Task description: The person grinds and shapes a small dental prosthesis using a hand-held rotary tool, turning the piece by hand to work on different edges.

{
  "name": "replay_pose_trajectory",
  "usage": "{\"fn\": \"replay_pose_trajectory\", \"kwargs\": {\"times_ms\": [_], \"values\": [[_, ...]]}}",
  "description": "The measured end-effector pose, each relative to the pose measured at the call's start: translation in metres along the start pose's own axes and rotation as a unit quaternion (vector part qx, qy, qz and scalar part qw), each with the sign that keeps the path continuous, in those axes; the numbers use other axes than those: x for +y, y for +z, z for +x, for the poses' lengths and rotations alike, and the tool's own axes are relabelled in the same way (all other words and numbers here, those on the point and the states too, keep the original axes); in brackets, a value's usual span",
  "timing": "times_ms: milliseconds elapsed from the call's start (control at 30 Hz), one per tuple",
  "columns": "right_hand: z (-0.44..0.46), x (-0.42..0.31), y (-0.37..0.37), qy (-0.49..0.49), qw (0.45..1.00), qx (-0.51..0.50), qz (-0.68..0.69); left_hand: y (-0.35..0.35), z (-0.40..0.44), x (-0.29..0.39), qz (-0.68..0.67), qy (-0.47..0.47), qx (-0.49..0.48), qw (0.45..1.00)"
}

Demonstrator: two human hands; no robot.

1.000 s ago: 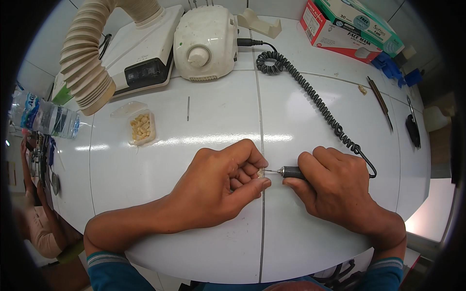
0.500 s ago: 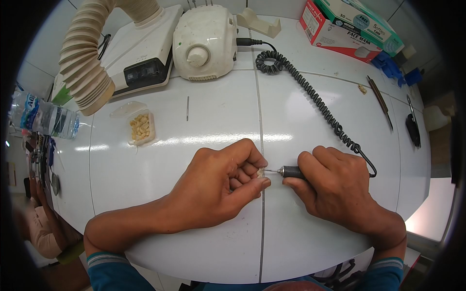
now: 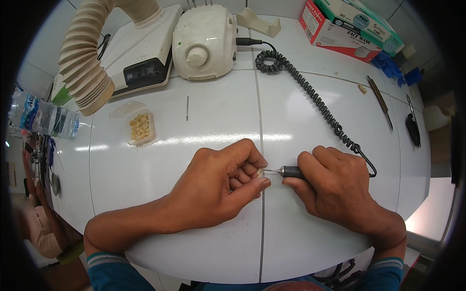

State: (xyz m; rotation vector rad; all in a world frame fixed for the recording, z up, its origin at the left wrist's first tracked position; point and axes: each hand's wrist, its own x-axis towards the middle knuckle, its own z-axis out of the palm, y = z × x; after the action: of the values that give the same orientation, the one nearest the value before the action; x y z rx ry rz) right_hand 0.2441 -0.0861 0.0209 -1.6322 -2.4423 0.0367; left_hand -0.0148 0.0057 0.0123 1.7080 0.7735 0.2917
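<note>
My left hand (image 3: 221, 182) pinches a small cream-coloured tooth-like piece (image 3: 260, 172) between thumb and fingertips; the fingers hide much of it. In my right hand (image 3: 335, 182) is a dark-gripped rotary handpiece (image 3: 292, 172), held level and pointing left. Its thin metal bur (image 3: 272, 170) reaches the piece, though I cannot tell whether it is cutting. A black coiled cord (image 3: 315, 94) runs from the handpiece to the white motor control box (image 3: 204, 46). To the left, an open clear box (image 3: 141, 138) contains several similar cream pieces (image 3: 141, 125).
A loose bur (image 3: 188, 108) lies on the white table (image 3: 213, 259). Behind it stand a white machine (image 3: 141, 53) and a ribbed hose (image 3: 87, 63). Mask boxes (image 3: 344, 31), a slim brown-handled tool (image 3: 380, 103) and a bottle (image 3: 43, 115) sit around the edges. Another person (image 3: 46, 225) is at left.
Both my hands, the handpiece and the small piece hold nearly the same position. At the far left, the other person's arm has shifted slightly.
</note>
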Motion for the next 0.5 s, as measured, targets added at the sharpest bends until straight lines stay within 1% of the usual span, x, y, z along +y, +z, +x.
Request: {"fn": "replay_pose_trajectory", "kwargs": {"times_ms": [500], "values": [[-0.0002, -0.0001, 0.0002, 0.001, 1.000, 0.000, -0.001, 0.0005, 0.0000, -0.0014, -0.010, -0.006, 0.001, 1.000]]}}
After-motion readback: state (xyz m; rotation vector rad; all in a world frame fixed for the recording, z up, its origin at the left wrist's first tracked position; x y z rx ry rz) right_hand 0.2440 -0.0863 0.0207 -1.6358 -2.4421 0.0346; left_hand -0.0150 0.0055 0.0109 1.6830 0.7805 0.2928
